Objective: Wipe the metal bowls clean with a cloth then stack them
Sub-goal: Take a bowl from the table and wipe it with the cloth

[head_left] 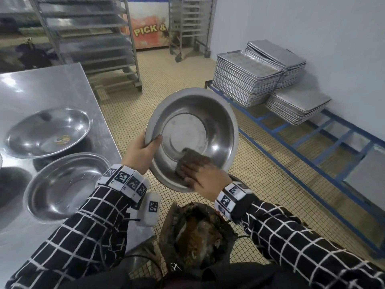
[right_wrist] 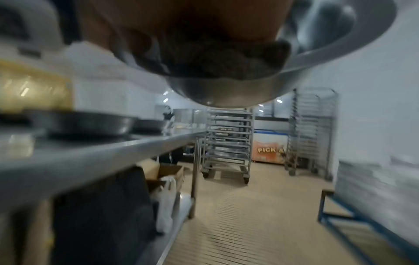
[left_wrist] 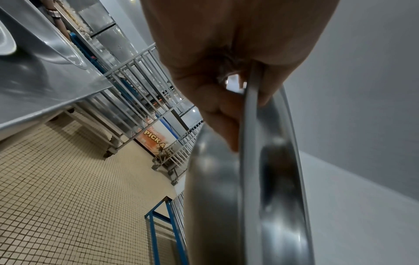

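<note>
A large metal bowl [head_left: 193,130] is held tilted in the air over the tiled floor, its inside facing me. My left hand [head_left: 141,149] grips its left rim, thumb inside; the left wrist view shows the fingers [left_wrist: 217,107] curled round the bowl's rim [left_wrist: 247,161]. My right hand [head_left: 206,178] presses a dark brown cloth [head_left: 192,158] against the bowl's lower inner wall; in the right wrist view the cloth [right_wrist: 226,59] sits bunched under the palm inside the bowl [right_wrist: 226,93]. Two more metal bowls [head_left: 48,132] [head_left: 64,186] sit on the steel table [head_left: 52,84] at left.
Stacks of baking trays [head_left: 245,80] rest on a blue frame [head_left: 312,147] along the right wall. Wheeled tray racks [head_left: 93,38] and a chest freezer [head_left: 150,32] stand behind. A dark cloth item [head_left: 195,232] hangs at my waist. Tiled floor lies below the bowl.
</note>
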The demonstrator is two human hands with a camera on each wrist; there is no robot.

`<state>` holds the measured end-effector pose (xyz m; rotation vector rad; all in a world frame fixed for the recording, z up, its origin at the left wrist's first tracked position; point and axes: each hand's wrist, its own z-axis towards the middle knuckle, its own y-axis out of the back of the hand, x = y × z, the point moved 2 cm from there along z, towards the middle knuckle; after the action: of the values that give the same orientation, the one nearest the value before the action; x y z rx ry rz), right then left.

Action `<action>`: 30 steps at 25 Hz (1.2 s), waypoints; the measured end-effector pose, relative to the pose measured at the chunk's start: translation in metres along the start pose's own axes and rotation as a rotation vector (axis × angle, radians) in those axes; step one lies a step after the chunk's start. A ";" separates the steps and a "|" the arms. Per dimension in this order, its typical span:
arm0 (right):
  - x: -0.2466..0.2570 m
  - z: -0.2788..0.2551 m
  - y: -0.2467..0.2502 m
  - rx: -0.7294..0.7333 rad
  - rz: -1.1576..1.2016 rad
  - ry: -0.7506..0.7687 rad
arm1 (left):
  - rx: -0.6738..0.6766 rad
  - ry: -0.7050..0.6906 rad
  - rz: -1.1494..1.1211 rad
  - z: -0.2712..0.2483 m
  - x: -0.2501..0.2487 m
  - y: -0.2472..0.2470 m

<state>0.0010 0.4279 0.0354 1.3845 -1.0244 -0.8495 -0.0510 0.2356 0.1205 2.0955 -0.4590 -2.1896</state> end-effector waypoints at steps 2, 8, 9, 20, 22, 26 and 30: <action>-0.025 0.000 -0.001 0.024 -0.198 -0.116 | 0.013 0.018 0.021 0.000 0.003 0.000; -0.001 0.000 -0.003 -0.086 -0.061 -0.335 | -0.009 0.013 0.064 0.000 0.000 -0.008; 0.017 0.001 -0.004 -0.118 0.021 -0.262 | -0.027 0.008 0.060 0.000 -0.002 -0.009; -0.034 -0.029 -0.003 -0.098 -0.135 -0.287 | -0.011 0.063 0.078 -0.001 0.009 -0.013; -0.056 -0.026 0.000 -0.080 -0.179 -0.404 | 0.013 0.093 0.062 -0.003 0.014 -0.016; -0.065 -0.018 0.012 -0.293 0.262 -0.533 | 0.037 0.210 0.015 -0.006 0.021 -0.021; -0.062 -0.016 0.022 -0.298 0.828 -0.604 | 0.071 0.325 -0.018 -0.002 0.030 -0.014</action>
<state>-0.0082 0.4927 0.0542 0.3490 -1.6792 -0.7382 -0.0490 0.2408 0.0875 2.4389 -0.4948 -1.8127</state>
